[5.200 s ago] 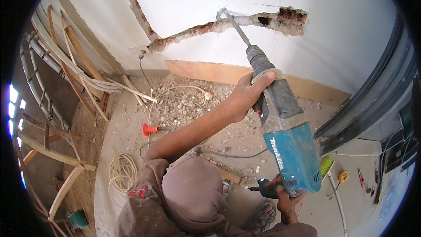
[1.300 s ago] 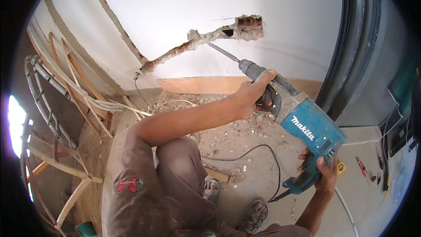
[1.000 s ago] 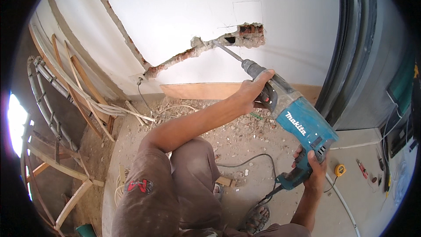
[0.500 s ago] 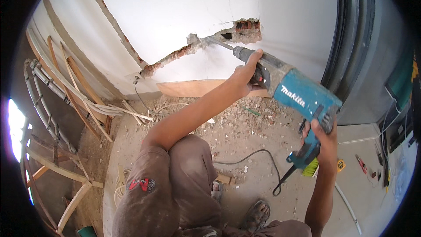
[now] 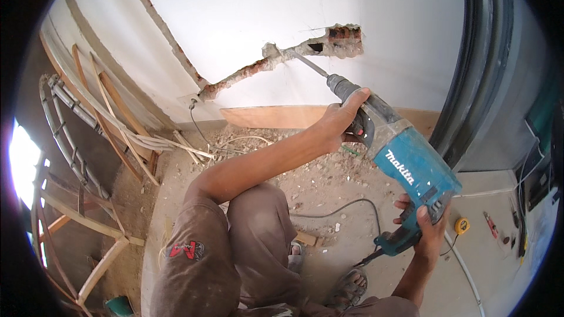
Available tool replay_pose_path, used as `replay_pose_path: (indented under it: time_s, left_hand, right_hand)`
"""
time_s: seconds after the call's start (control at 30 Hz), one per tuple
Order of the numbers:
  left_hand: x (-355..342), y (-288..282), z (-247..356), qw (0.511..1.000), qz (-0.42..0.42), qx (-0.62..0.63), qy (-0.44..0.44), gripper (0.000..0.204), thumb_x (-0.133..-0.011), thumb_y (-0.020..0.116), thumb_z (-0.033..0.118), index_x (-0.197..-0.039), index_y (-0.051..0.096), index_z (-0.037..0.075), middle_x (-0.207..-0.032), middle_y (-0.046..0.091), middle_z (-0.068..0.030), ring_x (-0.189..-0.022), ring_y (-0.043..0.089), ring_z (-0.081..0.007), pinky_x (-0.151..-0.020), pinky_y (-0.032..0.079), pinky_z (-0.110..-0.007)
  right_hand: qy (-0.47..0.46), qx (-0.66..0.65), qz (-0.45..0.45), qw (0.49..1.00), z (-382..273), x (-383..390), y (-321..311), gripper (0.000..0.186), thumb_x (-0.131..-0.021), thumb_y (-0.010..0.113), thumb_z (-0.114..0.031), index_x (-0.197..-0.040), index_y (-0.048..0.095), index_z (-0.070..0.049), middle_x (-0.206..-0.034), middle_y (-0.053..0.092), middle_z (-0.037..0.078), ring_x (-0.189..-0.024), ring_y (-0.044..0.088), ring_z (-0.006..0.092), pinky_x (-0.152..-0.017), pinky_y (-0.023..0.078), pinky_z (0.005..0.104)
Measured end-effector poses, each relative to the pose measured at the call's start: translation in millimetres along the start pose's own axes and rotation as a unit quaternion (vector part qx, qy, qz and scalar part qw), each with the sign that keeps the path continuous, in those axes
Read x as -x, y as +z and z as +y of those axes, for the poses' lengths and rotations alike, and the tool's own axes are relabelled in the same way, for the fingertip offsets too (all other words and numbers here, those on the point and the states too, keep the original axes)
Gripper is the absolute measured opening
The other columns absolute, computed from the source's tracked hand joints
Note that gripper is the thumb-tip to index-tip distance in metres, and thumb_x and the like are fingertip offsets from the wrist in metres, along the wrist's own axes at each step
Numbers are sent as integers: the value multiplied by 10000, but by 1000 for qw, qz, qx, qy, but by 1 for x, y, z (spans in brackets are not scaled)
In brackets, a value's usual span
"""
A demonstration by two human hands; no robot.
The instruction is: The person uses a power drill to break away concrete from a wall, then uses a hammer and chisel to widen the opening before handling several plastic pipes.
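A teal and grey rotary hammer points up and left at the white wall. Its long metal chisel bit reaches a rough groove chipped into the wall, the tip meeting the groove's broken edge. My left hand is closed around the front of the tool, just behind the chuck, thumb on top. My right hand grips the rear handle, partly hidden by the handle. The cord hangs from the handle's lower end.
Rubble covers the floor below the wall. A wooden board leans at the wall's foot. Timber strips and a ladder stand left. A tape measure and red-handled pliers lie right; a dark frame edges the wall.
The rotary hammer has dropped lower relative to the wall and tilts more steeply, with more of the bit showing. Both hands keep their grip. The whole view has shifted slightly.
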State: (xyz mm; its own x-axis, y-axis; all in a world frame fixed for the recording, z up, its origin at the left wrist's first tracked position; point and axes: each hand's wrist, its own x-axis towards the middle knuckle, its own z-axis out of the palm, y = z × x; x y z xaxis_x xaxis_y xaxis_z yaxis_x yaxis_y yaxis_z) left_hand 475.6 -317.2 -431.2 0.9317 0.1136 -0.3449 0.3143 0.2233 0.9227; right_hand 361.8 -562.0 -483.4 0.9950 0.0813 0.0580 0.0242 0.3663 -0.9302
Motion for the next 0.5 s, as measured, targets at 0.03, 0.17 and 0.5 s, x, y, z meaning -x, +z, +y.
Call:
replay_pose_path:
  time_s: [0.03, 0.17, 0.5]
  left_hand:
    - [0, -1, 0, 1000, -11, -12, 1, 508, -820, 619, 558, -925, 562, 64, -748, 568, -41, -607, 525, -134, -609, 523, -355]
    - [5, 7, 0, 998, -45, -40, 4, 507, -822, 613, 564, -913, 576, 66, -752, 578, -35, -593, 527, -133, -576, 510, -336]
    - [-3, -3, -7, 999, -35, -40, -3, 590, -838, 595, 566, -1059, 545, 22, -877, 595, -67, -697, 569, -141, -559, 487, -311]
  right_hand:
    - [1, -5, 8, 1000, 1, 7, 4, 826, -756, 752, -356, -1324, 267, -4, -983, 624, 223, -836, 664, 306, -587, 572, 373]
    - [4, -18, 40, 999, -2, 24, 10, 839, -750, 761, -339, -1328, 253, -4, -974, 624, 214, -828, 661, 294, -609, 566, 370]
    - [18, -43, 22, 999, 23, 27, 12, 644, -814, 715, -194, -1266, 279, -57, -876, 594, 140, -733, 622, 204, -590, 540, 331]
